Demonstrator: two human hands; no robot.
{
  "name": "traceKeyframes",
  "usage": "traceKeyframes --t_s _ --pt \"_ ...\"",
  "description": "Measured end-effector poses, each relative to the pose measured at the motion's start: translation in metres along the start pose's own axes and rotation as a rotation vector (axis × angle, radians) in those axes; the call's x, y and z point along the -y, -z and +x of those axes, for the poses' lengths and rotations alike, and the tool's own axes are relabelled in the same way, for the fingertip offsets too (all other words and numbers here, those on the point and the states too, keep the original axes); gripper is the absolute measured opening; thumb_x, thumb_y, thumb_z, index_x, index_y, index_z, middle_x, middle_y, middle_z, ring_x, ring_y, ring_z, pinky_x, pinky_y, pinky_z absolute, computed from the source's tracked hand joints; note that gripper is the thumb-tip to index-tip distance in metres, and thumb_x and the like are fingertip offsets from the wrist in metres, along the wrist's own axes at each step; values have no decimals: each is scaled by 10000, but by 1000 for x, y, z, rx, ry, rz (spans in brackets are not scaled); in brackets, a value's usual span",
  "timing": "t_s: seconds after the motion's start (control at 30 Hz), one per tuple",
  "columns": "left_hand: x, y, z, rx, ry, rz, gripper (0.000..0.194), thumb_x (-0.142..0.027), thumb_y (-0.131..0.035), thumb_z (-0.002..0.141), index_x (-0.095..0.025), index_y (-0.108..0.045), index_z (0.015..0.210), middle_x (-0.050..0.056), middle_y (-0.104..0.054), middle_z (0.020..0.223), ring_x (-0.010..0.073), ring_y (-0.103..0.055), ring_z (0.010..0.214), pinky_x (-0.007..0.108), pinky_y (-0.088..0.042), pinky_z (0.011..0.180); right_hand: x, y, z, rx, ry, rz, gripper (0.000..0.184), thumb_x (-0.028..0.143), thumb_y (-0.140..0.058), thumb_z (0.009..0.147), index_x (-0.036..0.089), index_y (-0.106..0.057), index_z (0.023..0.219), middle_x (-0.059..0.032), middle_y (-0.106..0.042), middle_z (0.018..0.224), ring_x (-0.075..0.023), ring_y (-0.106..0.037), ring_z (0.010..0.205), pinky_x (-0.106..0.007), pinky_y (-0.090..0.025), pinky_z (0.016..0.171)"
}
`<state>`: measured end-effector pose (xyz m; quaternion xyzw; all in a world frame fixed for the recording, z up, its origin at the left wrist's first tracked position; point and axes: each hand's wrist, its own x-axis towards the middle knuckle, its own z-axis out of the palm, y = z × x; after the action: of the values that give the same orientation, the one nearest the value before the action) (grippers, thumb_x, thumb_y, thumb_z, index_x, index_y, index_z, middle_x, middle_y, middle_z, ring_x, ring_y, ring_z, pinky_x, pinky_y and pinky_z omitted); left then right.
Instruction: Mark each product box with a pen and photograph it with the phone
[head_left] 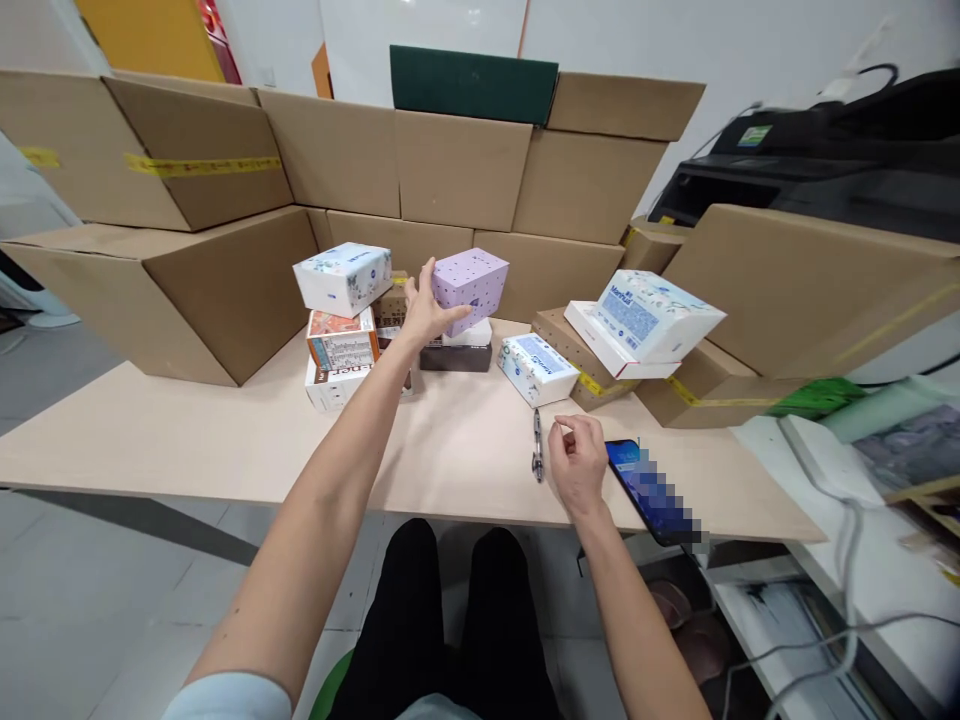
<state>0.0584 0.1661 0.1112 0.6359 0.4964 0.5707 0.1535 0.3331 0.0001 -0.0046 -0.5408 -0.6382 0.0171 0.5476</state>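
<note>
My left hand [429, 313] reaches out over the table and grips a purple dotted box [471, 280], fingers at its left side and thumb across the lower front. Under that box are a small white box [472, 333] and a dark box [455, 357]; whether it touches them I cannot tell. My right hand [577, 455] rests near the front edge with curled fingers and nothing visible in them. Left of it lies a pen [537, 445], and to its right a phone [651, 492] with a lit screen. A floral tissue pack [537, 368] sits just beyond the pen.
At left, another tissue pack [343, 277] tops a stack with an orange-white box [343, 340]. At right, a large tissue pack [652, 318] leans on a white box over a brown carton [574, 345]. Cardboard boxes [463, 165] wall the table's back and sides. A black printer [810, 160] stands behind right.
</note>
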Motion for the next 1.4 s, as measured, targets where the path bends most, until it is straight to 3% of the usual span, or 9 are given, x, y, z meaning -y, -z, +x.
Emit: traceKeyframes --t_s 0.13,0.23,0.3,0.43,0.63,0.93,1.07,1.23,1.4 --pt "-7 -11 -2 -34 10 -1 808 -143 -849 597 -227 -453 1296 116 -444 1335 379 -391 1334 610 -269 1160 -4 0 4 -6 17 -2 182 290 -502 905 191 -653 927 -87 -596 924 -160 -544 688 -321 -512 613" --pt "-28 3 -25 -114 -39 -9 795 -188 -868 609 -221 -455 1287 112 -453 1339 341 -444 1286 564 -342 1132 -7 2 6 -18 10 -1 182 295 -507 906 188 -653 926 -85 -606 936 -147 -526 653 -321 -507 612" --pt "-46 23 -54 -130 -94 -71 811 -256 -856 670 -238 -408 1346 112 -448 1385 311 -478 1274 527 -417 1088 -8 3 5 -40 -3 1 191 300 -504 912 182 -652 932 -89 -611 946 -146 -521 647 -328 -505 619" --pt "-72 75 -139 41 -52 -191 786 -344 -852 702 -345 -402 1347 76 -446 1428 288 -538 1261 414 -572 914 -6 4 2 -79 -37 17 197 313 -506 914 178 -648 939 -95 -624 942 -165 -540 691 -335 -498 643" --pt "-63 109 -236 234 69 -105 691 -324 -843 723 -337 -496 1321 73 -512 1370 294 -533 1301 467 -560 1009 4 2 -5 -100 -80 57 211 326 -520 914 163 -652 926 -81 -643 909 -145 -542 645 -314 -482 636" --pt "-20 96 -234 301 225 -214 899 -366 -864 706 -363 -390 1470 106 -401 1567 351 -412 1441 549 -456 1120 3 2 -19 -122 -126 119 251 377 -547 914 162 -668 966 -55 -667 832 -147 -578 645 -296 -498 630" --pt "-15 90 -250 182 276 -341 1038 -403 -841 734 -370 -235 1577 118 -326 1633 340 -300 1520 539 -387 1178 7 3 -29 -107 -153 172 285 402 -549 931 155 -680 987 -54 -676 793 -156 -592 639 -306 -508 630" --pt "-15 84 -280 -104 416 -419 697 -562 -628 892 -302 -437 1510 126 -497 1509 294 -528 1347 458 -507 1056 34 3 -38 51 -158 264 363 443 -505 976 164 -716 1073 -103 -739 929 -206 -688 779 -339 -558 695" --pt "-29 75 -271 -46 476 -287 678 -695 -393 953 -257 -549 1446 142 -589 1417 277 -637 1149 449 -556 930 73 -8 -32 222 -159 352 429 492 -457 1000 209 -699 1213 -116 -724 1200 -251 -692 1079 -386 -569 898"
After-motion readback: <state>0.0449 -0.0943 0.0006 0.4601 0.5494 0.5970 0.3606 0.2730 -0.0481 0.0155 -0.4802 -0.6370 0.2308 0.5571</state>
